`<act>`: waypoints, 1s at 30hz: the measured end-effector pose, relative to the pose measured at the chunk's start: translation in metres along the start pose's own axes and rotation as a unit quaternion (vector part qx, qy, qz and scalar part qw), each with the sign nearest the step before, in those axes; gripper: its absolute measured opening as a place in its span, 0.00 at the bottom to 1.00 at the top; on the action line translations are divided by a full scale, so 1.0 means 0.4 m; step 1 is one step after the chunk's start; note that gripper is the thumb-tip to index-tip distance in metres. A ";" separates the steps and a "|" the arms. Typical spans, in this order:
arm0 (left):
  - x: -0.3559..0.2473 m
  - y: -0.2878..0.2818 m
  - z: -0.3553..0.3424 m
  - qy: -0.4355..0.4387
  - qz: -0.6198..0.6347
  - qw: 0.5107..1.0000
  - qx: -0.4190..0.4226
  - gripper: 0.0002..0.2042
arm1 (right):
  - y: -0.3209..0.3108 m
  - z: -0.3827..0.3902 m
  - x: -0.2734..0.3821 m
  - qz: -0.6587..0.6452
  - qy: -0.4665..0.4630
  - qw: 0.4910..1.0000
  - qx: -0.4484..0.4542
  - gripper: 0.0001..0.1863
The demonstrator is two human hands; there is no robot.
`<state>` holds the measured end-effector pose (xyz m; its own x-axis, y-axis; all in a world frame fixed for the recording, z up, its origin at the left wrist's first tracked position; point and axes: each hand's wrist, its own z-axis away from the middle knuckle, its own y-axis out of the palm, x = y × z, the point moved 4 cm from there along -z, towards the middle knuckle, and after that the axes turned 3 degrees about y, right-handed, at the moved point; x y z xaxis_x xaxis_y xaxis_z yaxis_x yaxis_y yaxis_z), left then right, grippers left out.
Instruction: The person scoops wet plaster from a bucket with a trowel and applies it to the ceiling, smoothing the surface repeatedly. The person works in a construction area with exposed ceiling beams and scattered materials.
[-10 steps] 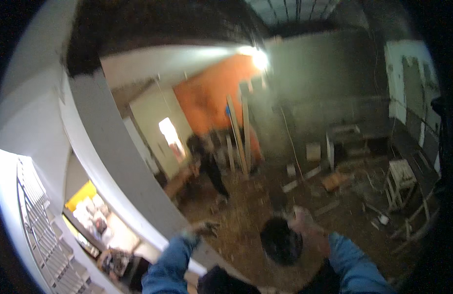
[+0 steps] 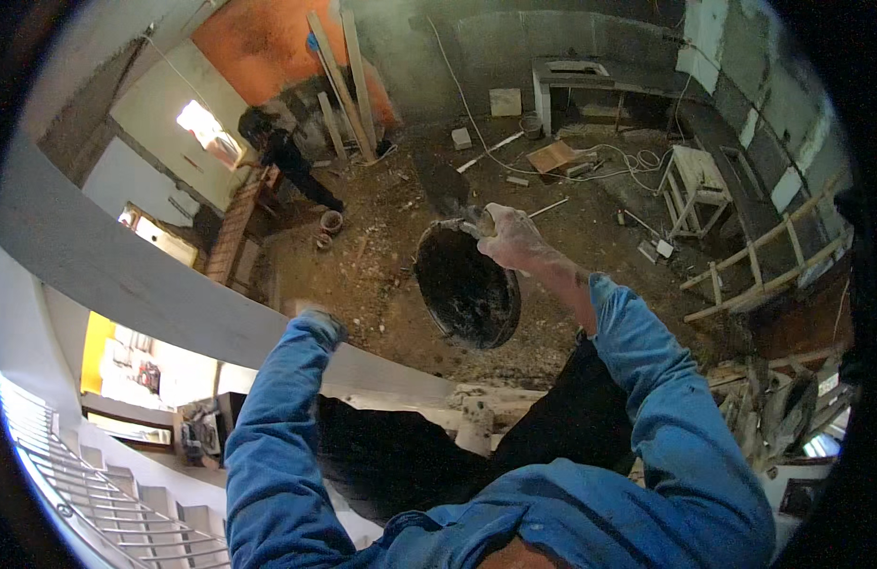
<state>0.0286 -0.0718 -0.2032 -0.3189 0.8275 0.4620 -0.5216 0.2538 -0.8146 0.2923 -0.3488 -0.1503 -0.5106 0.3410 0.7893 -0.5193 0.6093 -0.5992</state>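
Observation:
My right hand point(image 2: 505, 237) grips a trowel, its broad dark blade point(image 2: 443, 185) pointing away from me, and is at the rim of a round black pan point(image 2: 467, 289) that hangs tilted below it, crusted inside. My left hand point(image 2: 310, 321) is smeared by motion beside the long grey-white beam point(image 2: 144, 261); whether it touches the beam I cannot tell. My legs in dark trousers point(image 2: 562, 408) are spread high above the room, over a pale, rough ledge point(image 2: 476, 412).
A dark-clothed person point(image 2: 282, 152) bends below near small buckets point(image 2: 331, 222). Planks point(image 2: 343, 85) lean by the orange wall. A stool point(image 2: 690, 190), counter point(image 2: 618, 81) and bamboo ladder point(image 2: 756, 270) are at right. A steel railing point(image 2: 125, 512) and stairs descend at lower left.
The view has tipped down, showing more of my arms and legs. My left hand, earlier with fingers spread, is now blurred by the beam. The other person still bends at the left.

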 end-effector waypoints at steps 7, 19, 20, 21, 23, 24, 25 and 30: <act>-0.154 0.077 -0.073 0.022 0.508 0.854 0.115 0.23 | -0.049 0.026 0.038 0.010 -0.012 1.000 0.018 0.16; -0.323 -0.099 -0.235 0.054 0.760 0.642 0.089 0.13 | -0.092 -0.040 0.054 -0.067 -0.025 0.997 -0.016 0.18; -0.323 -0.079 -0.246 0.045 0.770 0.628 0.099 0.13 | -0.087 -0.040 0.049 -0.070 -0.021 0.997 -0.010 0.19; -0.325 -0.045 -0.262 0.039 0.783 0.611 0.111 0.14 | -0.087 -0.044 0.042 -0.070 -0.016 0.997 -0.006 0.19; -0.347 0.034 -0.291 0.052 0.826 0.539 0.154 0.13 | -0.090 -0.043 0.026 -0.068 -0.016 0.997 -0.014 0.19; -0.368 0.074 -0.306 0.060 0.850 0.491 0.183 0.21 | -0.088 -0.035 0.019 -0.069 -0.013 0.997 -0.012 0.19; -0.380 0.111 -0.323 0.058 0.869 0.440 0.216 0.32 | -0.090 -0.033 0.012 -0.074 -0.011 0.997 -0.010 0.19; -0.386 0.172 -0.439 0.081 0.892 0.366 0.251 0.21 | -0.086 0.008 -0.006 -0.077 0.005 0.997 -0.008 0.20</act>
<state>0.1807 -0.0941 -0.3920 -0.4759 -0.5200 -0.7093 0.3106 -0.8539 0.4176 0.3092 -0.3728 -0.1318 -0.4179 0.2497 0.8735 -0.5801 0.6666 -0.4681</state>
